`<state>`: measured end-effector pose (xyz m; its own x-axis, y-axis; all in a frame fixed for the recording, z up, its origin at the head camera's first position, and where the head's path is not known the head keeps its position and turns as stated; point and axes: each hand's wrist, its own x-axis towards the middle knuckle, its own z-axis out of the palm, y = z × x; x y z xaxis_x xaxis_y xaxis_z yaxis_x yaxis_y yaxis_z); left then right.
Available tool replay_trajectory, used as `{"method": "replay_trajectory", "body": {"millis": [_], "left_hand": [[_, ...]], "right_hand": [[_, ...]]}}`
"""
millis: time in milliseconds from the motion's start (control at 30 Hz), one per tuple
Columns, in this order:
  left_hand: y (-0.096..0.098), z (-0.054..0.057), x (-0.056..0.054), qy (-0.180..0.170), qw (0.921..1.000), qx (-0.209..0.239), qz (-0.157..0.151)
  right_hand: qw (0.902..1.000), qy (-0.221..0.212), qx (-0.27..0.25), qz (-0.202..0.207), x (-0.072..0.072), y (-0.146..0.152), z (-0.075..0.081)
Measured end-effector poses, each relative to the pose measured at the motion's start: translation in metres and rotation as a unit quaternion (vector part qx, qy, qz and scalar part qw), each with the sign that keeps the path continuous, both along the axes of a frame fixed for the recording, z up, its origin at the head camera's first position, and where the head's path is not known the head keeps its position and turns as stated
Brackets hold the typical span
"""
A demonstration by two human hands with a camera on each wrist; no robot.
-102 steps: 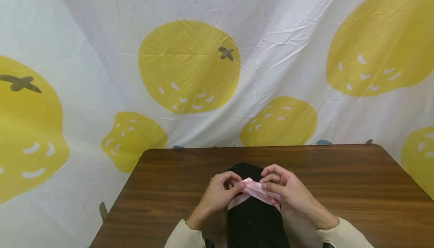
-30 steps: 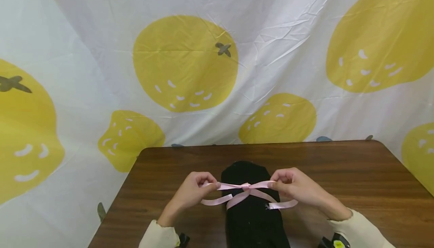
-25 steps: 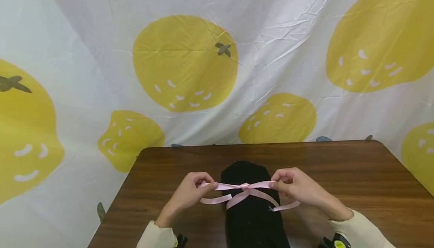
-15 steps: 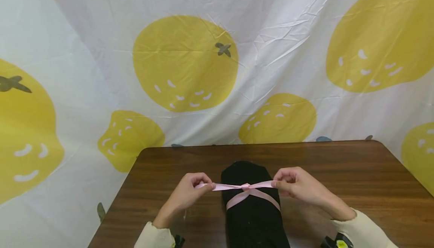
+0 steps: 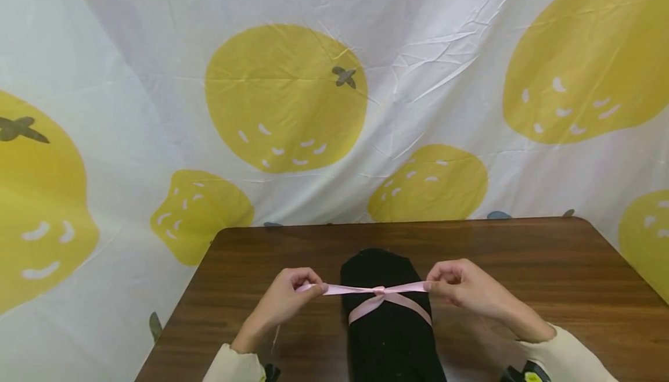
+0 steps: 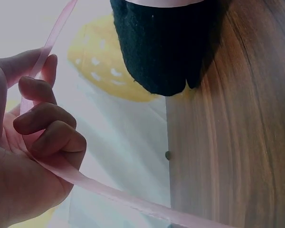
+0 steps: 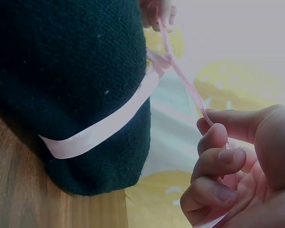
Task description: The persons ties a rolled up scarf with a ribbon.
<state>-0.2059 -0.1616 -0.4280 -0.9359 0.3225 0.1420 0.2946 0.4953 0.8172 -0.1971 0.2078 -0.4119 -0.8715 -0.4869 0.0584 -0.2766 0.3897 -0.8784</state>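
Observation:
A pink ribbon (image 5: 362,290) wraps round a long black knit-covered object (image 5: 389,344), with a knot (image 5: 378,291) on its top. My left hand (image 5: 282,301) pinches one ribbon end between thumb and forefinger, left of the knot. In the left wrist view that end runs on through the curled fingers (image 6: 50,130) and trails off below. On the other side my right hand (image 5: 465,289) pinches the opposite end; its tail passes under the fingers (image 7: 213,190) in the right wrist view. The ribbon stands nearly straight between both hands, above the black object.
Under the black object is a dark wood-grain table (image 5: 282,248) with rounded far corners. A white cloth with yellow lemon prints (image 5: 292,97) hangs behind it. Black devices (image 5: 528,373) sit at both wrists.
Earlier the hands worked close together at the knot. Since then they have moved apart, drawing the ribbon out sideways; the loops that hung beside the knot are gone and the knot looks smaller.

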Motion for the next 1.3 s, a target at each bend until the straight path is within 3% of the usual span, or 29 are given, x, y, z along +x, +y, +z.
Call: {"method": "replay_trajectory", "body": {"millis": [1300], "left_hand": [[-0.011, -0.012, 0.000, -0.020, 0.9996, -0.015, 0.013]], "right_hand": [[0.9997, 0.012, 0.013, -0.014, -0.001, 0.021, -0.009]]}}
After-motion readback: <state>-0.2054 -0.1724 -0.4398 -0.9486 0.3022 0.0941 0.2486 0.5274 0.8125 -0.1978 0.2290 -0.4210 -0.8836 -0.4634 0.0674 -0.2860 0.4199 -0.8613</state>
